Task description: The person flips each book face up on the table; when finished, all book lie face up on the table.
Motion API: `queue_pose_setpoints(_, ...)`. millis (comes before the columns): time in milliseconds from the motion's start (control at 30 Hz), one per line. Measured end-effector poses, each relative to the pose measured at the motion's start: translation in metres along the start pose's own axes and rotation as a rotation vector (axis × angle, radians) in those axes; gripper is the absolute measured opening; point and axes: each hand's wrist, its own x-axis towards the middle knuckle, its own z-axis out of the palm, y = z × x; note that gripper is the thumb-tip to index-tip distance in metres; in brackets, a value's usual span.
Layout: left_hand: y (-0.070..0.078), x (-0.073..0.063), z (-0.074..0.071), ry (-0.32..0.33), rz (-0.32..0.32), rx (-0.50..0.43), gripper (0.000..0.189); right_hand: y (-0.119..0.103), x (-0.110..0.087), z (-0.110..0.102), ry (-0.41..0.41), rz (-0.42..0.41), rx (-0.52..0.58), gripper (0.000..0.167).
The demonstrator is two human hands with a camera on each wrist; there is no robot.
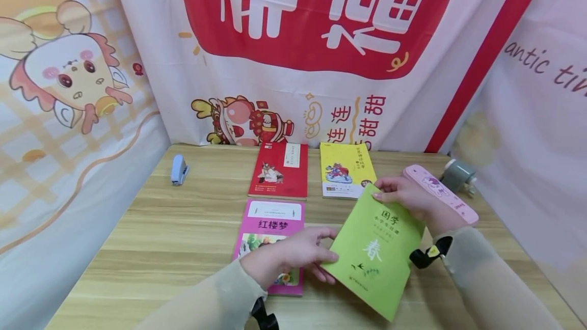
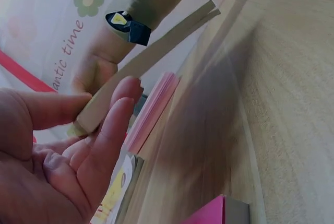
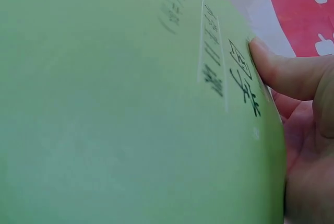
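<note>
A green book [image 1: 373, 256] is held tilted above the wooden table, its cover facing up toward the head camera. My left hand [image 1: 304, 254] pinches its left edge, thumb on the cover and fingers underneath; in the left wrist view the book's page edge [image 2: 151, 51] shows between thumb and fingers. At the top edge my right hand [image 1: 405, 195] grips the book, its thumb [image 3: 282, 75] lying on the cover in the right wrist view. Below and left of the green book lies a pink book [image 1: 270, 228], partly covered by my left hand and forearm.
Along the back of the table [image 1: 192, 248] lie a red book [image 1: 279, 169] and a yellow book [image 1: 346, 167]. A blue stapler [image 1: 179, 169] stands at the left. Toward the right are a long pink case [image 1: 440, 192] and a grey cylindrical object [image 1: 458, 176]. Printed curtains hang behind.
</note>
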Motion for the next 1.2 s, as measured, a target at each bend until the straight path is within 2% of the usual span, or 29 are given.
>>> queue_pose_setpoints(200, -0.005, 0.002, 0.001, 0.086, -0.008, -0.030, 0.033, 0.002, 0.000, 0.000, 0.016, 0.062, 0.008, 0.037)
queue_pose_setpoints(367, -0.006, 0.003, -0.004, 0.136, -0.016, -0.084, 0.043, 0.014, 0.000, -0.016, 0.013, 0.094, -0.029, 0.034)
queue_pose_setpoints(500, -0.007, 0.003, -0.010, 0.188, -0.025, -0.122, 0.040, 0.024, -0.005, -0.030, 0.012, 0.091, -0.009, 0.031)
queue_pose_setpoints(567, -0.007, 0.003, -0.012, 0.211, -0.031, -0.134, 0.038, 0.028, -0.008, -0.035, 0.016, 0.097, 0.045, 0.029)
queue_pose_setpoints(700, -0.009, 0.004, -0.012, 0.223, -0.025, -0.162, 0.036, 0.036, -0.013, -0.039, 0.032, 0.115, 0.222, 0.018)
queue_pose_setpoints(800, -0.010, 0.005, -0.010, 0.231, -0.019, -0.182, 0.033, 0.043, -0.016, -0.038, 0.019, 0.098, 0.356, 0.008)
queue_pose_setpoints(900, -0.012, 0.007, -0.010, 0.236, -0.019, -0.199, 0.030, 0.051, -0.015, -0.033, 0.030, 0.069, 0.420, 0.004)
queue_pose_setpoints(967, -0.014, 0.009, -0.009, 0.246, -0.021, -0.203, 0.030, 0.053, -0.013, -0.027, 0.064, 0.062, 0.418, 0.008)
queue_pose_setpoints(1067, -0.015, 0.012, -0.005, 0.248, -0.030, -0.207, 0.032, 0.053, -0.010, -0.018, 0.154, 0.080, 0.347, 0.019)
queue_pose_setpoints(1200, -0.015, 0.014, 0.002, 0.209, -0.044, -0.197, 0.035, 0.051, -0.006, -0.013, 0.234, 0.111, 0.251, 0.031)
